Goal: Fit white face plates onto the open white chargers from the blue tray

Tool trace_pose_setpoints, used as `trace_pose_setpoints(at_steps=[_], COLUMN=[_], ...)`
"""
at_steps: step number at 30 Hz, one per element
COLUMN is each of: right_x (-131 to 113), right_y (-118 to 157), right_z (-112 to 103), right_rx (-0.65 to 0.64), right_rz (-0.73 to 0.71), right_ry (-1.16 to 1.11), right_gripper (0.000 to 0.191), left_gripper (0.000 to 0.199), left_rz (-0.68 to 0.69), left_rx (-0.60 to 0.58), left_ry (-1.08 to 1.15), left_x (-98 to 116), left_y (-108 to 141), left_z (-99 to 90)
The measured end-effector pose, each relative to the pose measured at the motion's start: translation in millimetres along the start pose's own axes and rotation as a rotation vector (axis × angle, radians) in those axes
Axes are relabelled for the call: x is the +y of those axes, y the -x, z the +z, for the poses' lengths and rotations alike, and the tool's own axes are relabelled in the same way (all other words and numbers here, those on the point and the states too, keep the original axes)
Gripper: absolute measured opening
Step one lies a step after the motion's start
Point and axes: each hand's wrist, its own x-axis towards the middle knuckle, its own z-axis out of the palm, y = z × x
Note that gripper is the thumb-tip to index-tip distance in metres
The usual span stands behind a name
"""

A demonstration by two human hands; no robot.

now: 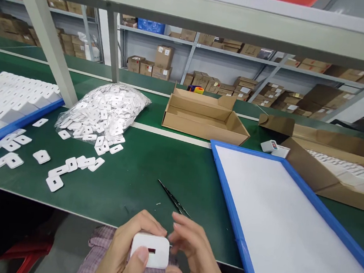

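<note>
My left hand (125, 253) grips a small white rounded block (159, 256) with a rectangular slot in its face, the thumb resting beside the slot. Just to its right, my right hand (196, 261) has its fingers apart and slightly curled, holding nothing. A pair of black tweezers (173, 198) lies on the green bench (139, 162) beyond my hands. Loose flat white plates with slots (54, 183) are scattered to the left. Behind them sits a clear plastic bag (106, 110) full of similar plates.
On the left a blue-rimmed tray (19, 123) bears rows of white blocks. A blue-framed white tray (292, 210) stands at the right. Behind it are an open cardboard box (204, 117) and another box (325, 179) holding white pieces. A metal post (46, 29) rises at the left.
</note>
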Motion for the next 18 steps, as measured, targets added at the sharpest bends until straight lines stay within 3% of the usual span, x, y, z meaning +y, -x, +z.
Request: trace_pose_setpoints(at_steps=[3, 7, 11, 15, 18], right_x=[-1.2, -7.2, -8.4, -2.8, -0.3], right_y=[5.2, 7.0, 5.4, 6.8, 5.6], right_z=[13.5, 22.1, 23.4, 29.5, 30.4], right_rx=[-0.09, -0.081, -0.016, -0.008, -0.042], right_rz=[0.271, 0.429, 0.445, 0.365, 0.335], right_ry=[-0.275, -0.483, -0.563, -0.554, -0.516], right_gripper=[0.044, 0.045, 0.042, 0.038, 0.035], left_gripper=[0.03, 0.03, 0.03, 0.03, 0.029], left_rz=[0.083, 0.158, 0.219, 0.257, 0.269], left_rx=[-0.006, 0.002, -0.056, -0.157, -0.144], left_ry=[-0.015, -0.101, -0.153, -0.209, -0.254], left_x=[-2.3, -3.1, 3.4, 6.9, 4.9], left_y=[1.3, 2.2, -0.8, -5.1, -7.4], left_z=[1.4, 5.7, 5.0, -4.0, -9.9])
